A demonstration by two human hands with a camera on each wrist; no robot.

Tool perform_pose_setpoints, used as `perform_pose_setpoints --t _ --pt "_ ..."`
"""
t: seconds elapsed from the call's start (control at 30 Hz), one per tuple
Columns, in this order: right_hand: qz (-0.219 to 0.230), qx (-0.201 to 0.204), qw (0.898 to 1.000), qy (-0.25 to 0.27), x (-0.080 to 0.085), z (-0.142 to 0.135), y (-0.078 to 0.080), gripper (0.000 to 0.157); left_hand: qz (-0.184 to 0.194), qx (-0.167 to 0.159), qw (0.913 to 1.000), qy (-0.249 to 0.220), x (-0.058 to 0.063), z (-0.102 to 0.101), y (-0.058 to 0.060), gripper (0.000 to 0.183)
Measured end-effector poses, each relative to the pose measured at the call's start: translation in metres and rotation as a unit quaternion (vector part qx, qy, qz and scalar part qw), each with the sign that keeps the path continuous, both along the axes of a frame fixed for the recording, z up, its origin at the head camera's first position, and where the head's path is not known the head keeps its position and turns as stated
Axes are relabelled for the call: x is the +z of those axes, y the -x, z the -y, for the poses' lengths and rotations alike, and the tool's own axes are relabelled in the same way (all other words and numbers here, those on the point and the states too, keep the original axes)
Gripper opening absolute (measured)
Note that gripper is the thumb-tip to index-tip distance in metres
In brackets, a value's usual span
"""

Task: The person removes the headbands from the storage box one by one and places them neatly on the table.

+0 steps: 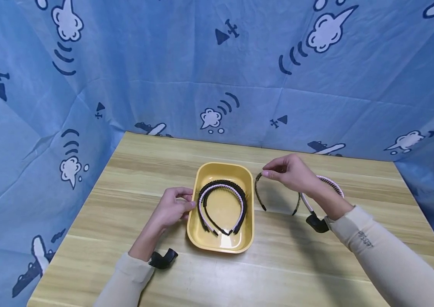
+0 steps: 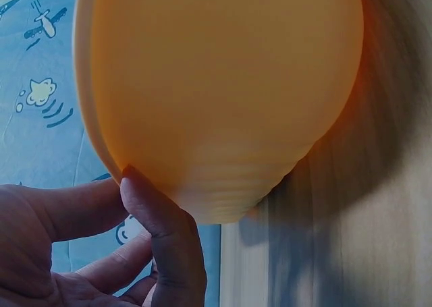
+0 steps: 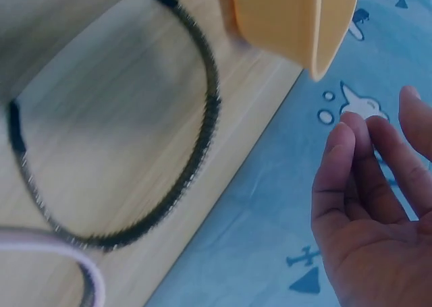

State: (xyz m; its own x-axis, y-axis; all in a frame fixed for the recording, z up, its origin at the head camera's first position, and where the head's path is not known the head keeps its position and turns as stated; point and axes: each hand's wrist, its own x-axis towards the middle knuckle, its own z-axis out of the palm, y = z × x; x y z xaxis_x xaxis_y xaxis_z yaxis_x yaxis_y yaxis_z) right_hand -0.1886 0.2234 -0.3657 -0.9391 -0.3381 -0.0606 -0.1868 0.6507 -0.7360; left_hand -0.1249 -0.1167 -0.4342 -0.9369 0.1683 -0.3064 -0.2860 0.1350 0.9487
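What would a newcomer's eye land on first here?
Likely the yellow tub, central on the wooden table, headbands nested inside and the left hand pinching its rim. Next, the right hand to the tub's right, close to a dark headband. Behind hangs a blue curtain printed with planes.

We are seeing a yellow tub of smooth, glossy plastic. Inside the tub, black headbands are showing a rough, ridged surface. Right of the tub, a dark headband is glinting, coarse and metallic-looking. Beneath the tub, the wood-grained tabletop is giving a soft sheen; behind the tub, a blue sheet is looking thin and creased.
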Motion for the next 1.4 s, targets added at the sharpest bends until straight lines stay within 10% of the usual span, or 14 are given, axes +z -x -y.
perform_pose_setpoints --t 1.4 --pt "0.024 -0.001 1.0 0.001 -0.006 0.124 -0.003 0.029 -0.012 -0.004 0.9998 -0.018 -0.005 0.003 0.001 0.037"
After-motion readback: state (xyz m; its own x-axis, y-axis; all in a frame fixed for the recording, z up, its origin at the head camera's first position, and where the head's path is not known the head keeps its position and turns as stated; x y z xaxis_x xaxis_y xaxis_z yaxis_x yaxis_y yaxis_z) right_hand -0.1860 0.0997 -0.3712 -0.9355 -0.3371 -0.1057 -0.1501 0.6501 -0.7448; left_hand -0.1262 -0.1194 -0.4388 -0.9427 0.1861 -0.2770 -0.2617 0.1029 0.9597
